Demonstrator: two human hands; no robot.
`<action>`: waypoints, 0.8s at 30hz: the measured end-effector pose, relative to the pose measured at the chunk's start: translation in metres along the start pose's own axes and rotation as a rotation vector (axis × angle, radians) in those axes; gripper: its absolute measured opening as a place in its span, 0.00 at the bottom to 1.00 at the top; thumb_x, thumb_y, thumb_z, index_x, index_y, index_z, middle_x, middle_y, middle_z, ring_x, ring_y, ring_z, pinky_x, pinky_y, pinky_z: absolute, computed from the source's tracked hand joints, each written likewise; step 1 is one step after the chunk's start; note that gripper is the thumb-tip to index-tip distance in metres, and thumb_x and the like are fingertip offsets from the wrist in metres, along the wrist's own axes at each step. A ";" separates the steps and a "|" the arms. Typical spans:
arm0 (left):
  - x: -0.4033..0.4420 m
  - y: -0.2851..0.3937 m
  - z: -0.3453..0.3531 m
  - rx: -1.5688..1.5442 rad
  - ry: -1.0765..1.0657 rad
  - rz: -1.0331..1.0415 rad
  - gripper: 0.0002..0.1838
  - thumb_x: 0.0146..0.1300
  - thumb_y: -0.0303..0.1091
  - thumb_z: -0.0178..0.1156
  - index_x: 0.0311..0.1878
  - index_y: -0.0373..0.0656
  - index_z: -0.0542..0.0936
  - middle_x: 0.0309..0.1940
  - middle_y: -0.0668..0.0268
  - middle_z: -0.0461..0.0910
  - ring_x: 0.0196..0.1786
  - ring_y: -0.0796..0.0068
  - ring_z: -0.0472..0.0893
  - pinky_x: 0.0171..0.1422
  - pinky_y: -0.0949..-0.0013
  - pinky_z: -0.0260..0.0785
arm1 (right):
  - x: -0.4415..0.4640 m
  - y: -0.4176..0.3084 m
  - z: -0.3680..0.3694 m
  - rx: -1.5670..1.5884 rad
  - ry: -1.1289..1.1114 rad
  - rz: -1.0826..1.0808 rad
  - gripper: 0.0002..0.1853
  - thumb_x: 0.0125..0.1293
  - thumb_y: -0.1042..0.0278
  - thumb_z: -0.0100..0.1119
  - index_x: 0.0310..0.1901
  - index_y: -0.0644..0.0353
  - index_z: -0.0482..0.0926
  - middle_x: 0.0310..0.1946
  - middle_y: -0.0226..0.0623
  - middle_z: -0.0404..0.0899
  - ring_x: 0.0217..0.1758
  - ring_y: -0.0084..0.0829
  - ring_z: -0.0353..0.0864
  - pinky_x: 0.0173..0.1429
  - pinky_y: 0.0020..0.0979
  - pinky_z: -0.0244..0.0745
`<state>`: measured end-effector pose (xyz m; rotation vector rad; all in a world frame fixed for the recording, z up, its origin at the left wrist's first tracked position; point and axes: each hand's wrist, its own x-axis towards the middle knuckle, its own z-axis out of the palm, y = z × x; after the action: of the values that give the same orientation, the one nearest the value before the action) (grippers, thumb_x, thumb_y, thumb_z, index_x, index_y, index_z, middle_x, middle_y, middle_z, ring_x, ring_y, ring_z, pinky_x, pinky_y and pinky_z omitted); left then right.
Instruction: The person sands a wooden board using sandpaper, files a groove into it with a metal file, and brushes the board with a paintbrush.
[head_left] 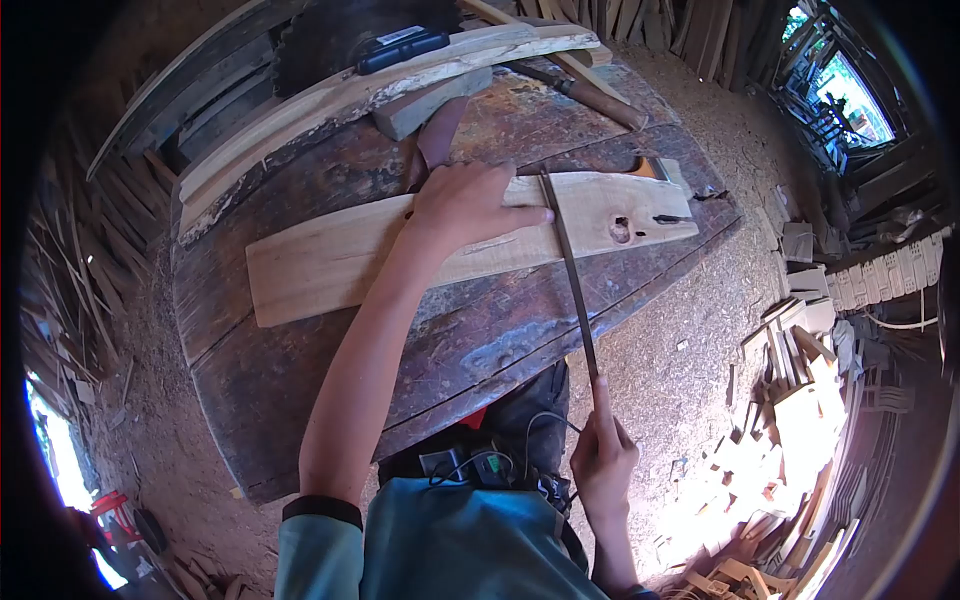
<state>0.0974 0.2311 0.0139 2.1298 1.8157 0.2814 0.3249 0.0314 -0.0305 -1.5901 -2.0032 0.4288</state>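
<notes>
- Head camera: one long pale board (340,255) lies flat across the worn table (480,350), its right-hand end marked by a round hole and smaller dark hollows.
- My left hand (465,205) rests palm down on the board, thumb spread apart from the fingers and lying along the face; the fingers reach the far edge, their tips partly hidden.
- My right hand (605,455) is closed on the near end of a long narrow tool (578,295), with the index finger extended along it, beyond the near edge of the table.
- The narrow tool crosses the board at a slant, to the right of my left thumb and to the left of the round hole; its far end stands at the board's far edge.
- Behind the board, to the left, a brown flexible piece (440,135) leans near a grey block (405,115).
- Farther back lies a long curved timber (300,180), with a black object (403,50) on top.
- Right of these, a wooden-handled tool (605,103) lies on the table; an orange-brown handle (652,168) shows at the board's far edge.
- Wood offcuts (790,420) lie heaped on the floor (670,350), right.
</notes>
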 end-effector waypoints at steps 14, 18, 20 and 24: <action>-0.001 0.001 0.003 0.010 0.065 -0.017 0.30 0.57 0.61 0.53 0.39 0.39 0.79 0.33 0.53 0.82 0.41 0.56 0.81 0.49 0.55 0.70 | 0.035 -0.014 -0.005 0.015 -0.058 0.013 0.37 0.51 0.85 0.49 0.66 0.53 0.60 0.22 0.48 0.72 0.22 0.47 0.76 0.27 0.45 0.70; -0.002 0.001 0.003 -0.014 0.068 -0.015 0.30 0.57 0.60 0.54 0.41 0.38 0.78 0.35 0.48 0.80 0.44 0.49 0.79 0.50 0.51 0.67 | 0.012 -0.004 -0.009 0.097 -0.032 0.088 0.35 0.50 0.87 0.48 0.64 0.56 0.64 0.21 0.46 0.72 0.21 0.42 0.76 0.27 0.41 0.69; -0.001 0.001 0.004 -0.009 0.078 -0.023 0.30 0.57 0.61 0.53 0.42 0.38 0.78 0.34 0.48 0.80 0.44 0.49 0.78 0.50 0.51 0.67 | 0.014 -0.004 -0.009 0.113 -0.033 0.082 0.35 0.51 0.87 0.49 0.64 0.56 0.65 0.21 0.46 0.72 0.21 0.43 0.75 0.27 0.42 0.69; -0.002 0.001 0.007 0.040 0.139 -0.002 0.30 0.59 0.61 0.51 0.38 0.38 0.79 0.30 0.52 0.81 0.40 0.54 0.81 0.47 0.54 0.70 | 0.028 -0.011 -0.012 0.071 -0.060 0.031 0.35 0.53 0.85 0.49 0.65 0.54 0.62 0.21 0.47 0.73 0.22 0.46 0.76 0.27 0.44 0.70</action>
<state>0.1009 0.2285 0.0082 2.1851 1.9143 0.4048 0.3193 0.0544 -0.0088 -1.5838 -1.9862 0.5597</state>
